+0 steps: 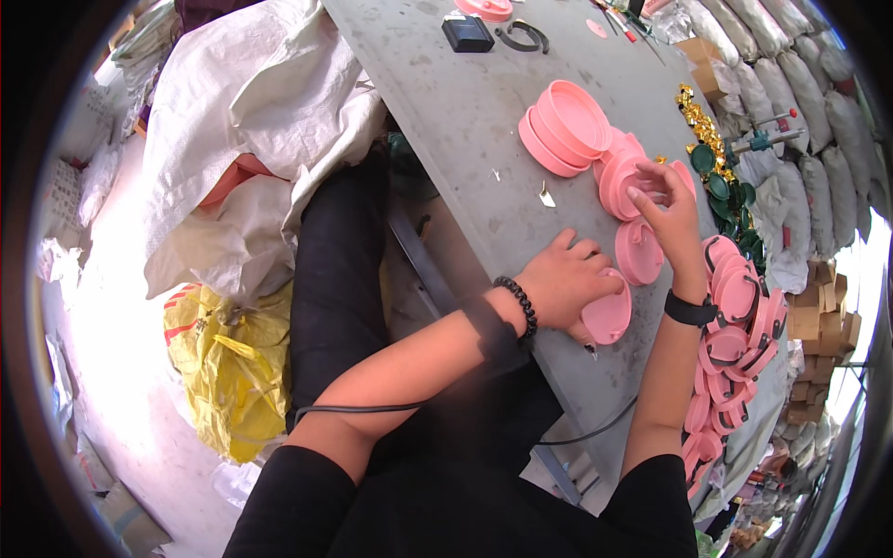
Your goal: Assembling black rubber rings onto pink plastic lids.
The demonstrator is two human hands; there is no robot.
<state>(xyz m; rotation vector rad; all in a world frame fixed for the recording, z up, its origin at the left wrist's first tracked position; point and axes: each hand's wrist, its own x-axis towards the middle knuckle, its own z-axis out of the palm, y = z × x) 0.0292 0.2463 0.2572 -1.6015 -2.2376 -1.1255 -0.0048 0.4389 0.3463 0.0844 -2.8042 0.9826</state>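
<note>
My left hand (pixel 563 284), with a black beaded bracelet at its wrist, is closed on a round pink lid (pixel 609 318) near the table's front edge. A small metal tip shows beneath that lid. My right hand (pixel 672 206) has its fingers curved and apart at a row of overlapping pink lids (pixel 616 186); its fingertips are at their edge, with no lid plainly gripped. Between the two hands lies another pink lid (pixel 639 253) with a small raised tab. Beyond them are stacked round pink pieces (pixel 566 126) with raised rims.
A heap of pink lids with black parts (pixel 735 325) lies right of my right forearm. Farther back are dark green pieces (pixel 730 200) and gold pieces (pixel 699 121). A black box (pixel 468 33) sits at the far left of the grey table (pixel 465 112). White sacking (pixel 251 102) lies left.
</note>
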